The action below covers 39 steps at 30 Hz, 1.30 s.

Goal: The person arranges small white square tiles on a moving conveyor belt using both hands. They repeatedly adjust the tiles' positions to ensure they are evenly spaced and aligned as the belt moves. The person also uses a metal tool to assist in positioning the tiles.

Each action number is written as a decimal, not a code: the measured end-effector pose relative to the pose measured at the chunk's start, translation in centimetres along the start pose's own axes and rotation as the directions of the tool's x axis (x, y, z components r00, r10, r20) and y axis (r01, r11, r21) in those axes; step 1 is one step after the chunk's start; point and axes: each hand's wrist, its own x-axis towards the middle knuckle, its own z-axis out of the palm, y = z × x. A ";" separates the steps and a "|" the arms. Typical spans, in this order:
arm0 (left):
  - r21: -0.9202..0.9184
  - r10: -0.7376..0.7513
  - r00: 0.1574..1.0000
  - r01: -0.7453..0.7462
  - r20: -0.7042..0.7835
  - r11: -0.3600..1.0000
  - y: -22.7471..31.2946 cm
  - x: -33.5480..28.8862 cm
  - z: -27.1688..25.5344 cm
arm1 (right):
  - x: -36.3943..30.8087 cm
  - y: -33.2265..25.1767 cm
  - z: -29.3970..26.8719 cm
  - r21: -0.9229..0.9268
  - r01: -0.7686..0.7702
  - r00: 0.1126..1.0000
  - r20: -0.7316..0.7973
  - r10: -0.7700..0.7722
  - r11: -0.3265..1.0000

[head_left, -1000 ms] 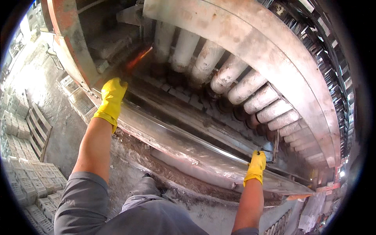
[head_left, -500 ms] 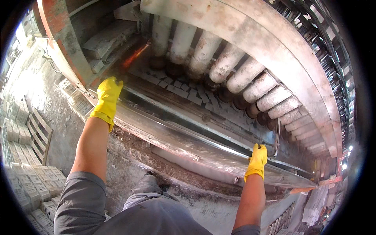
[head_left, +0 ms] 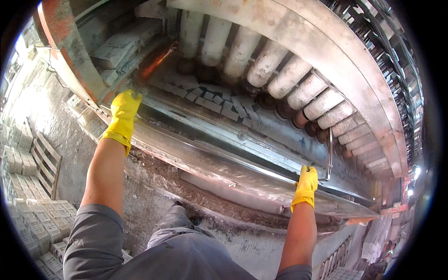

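A long, straight strip point(head_left: 219, 150), wet and apparently metal, runs along the near side of a big machine. My left hand point(head_left: 123, 112), in a yellow rubber glove, is closed at its left end, beside the machine's frame. At the right end my right hand point(head_left: 305, 184), gloved the same way, has its fingers curled round the strip's edge. The undersides of both grips are hidden. Behind the strip, broken pale tile pieces point(head_left: 212, 103) lie on a dark, wet bed. A thin bent metal rod point(head_left: 330, 156) stands just past my right hand.
Thick pale cylinders point(head_left: 242, 51) line the machine under a broad curved beam point(head_left: 298, 25). A rusty frame post point(head_left: 74, 51) rises at the left. Stacked crates point(head_left: 39, 219) and a pallet point(head_left: 45, 158) stand on the floor to the left. A metal ledge point(head_left: 210, 172) lies before me.
The strip looks tilted, with more of its pale face showing. Both hands keep their grip and have shifted slightly. More of the rod's lower end shows by my right hand.
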 end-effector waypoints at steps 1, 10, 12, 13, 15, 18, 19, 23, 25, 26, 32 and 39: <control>-0.009 0.009 1.000 -0.009 -0.004 1.000 -0.1 -0.2 0.0 | -0.2 0.2 0.0 -0.007 -0.003 1.000 0.001 0.003 1.000; -0.031 0.029 0.998 -0.031 -0.053 0.999 -2.4 -0.6 1.8 | -2.0 1.5 -0.5 -0.079 -0.009 1.000 -0.006 0.009 0.997; -0.025 0.041 0.996 -0.043 -0.076 0.999 -2.9 -0.5 2.4 | -2.0 1.8 -0.8 -0.062 -0.025 0.999 0.019 0.026 0.998; -0.022 0.047 0.995 -0.049 -0.089 0.999 -3.1 -0.5 2.6 | -2.1 1.9 -0.8 -0.064 -0.030 0.999 0.024 0.032 0.997; -0.025 0.047 0.994 -0.049 -0.096 0.998 -3.3 -0.5 2.6 | -2.2 1.9 -0.8 -0.067 -0.040 0.999 0.035 0.042 0.997; -0.014 0.016 0.997 -0.017 -0.073 1.000 -3.5 -1.1 1.5 | -3.0 1.7 0.2 -0.046 -0.028 1.000 0.006 0.028 0.999; -0.024 0.006 0.998 -0.008 -0.066 1.000 -3.0 -1.1 0.8 | -2.4 2.6 0.5 -0.086 -0.027 1.000 -0.001 0.027 0.996; 0.008 0.040 0.997 -0.040 -0.069 0.999 -4.5 -1.6 0.6 | -3.2 1.4 0.5 -0.300 0.035 0.999 0.009 -0.034 0.953; -0.084 0.137 0.975 -0.154 -0.178 0.984 0.6 -1.1 5.2 | -1.9 6.6 -2.1 -0.257 -0.013 0.993 -0.114 -0.017 0.966; -0.070 0.127 0.960 -0.149 -0.250 0.986 -0.9 -0.9 4.7 | -2.7 3.7 -1.7 -0.198 -0.013 0.995 -0.099 -0.007 0.980; -0.152 0.019 0.965 -0.061 -0.261 0.986 -3.2 -0.4 4.7 | -2.1 2.5 4.0 -0.199 0.119 0.936 -0.305 -0.177 0.973; -0.129 0.029 0.979 -0.056 -0.199 0.990 -1.8 -0.5 3.8 | -8.6 -1.3 4.3 -0.152 0.443 0.831 -0.302 -0.468 0.884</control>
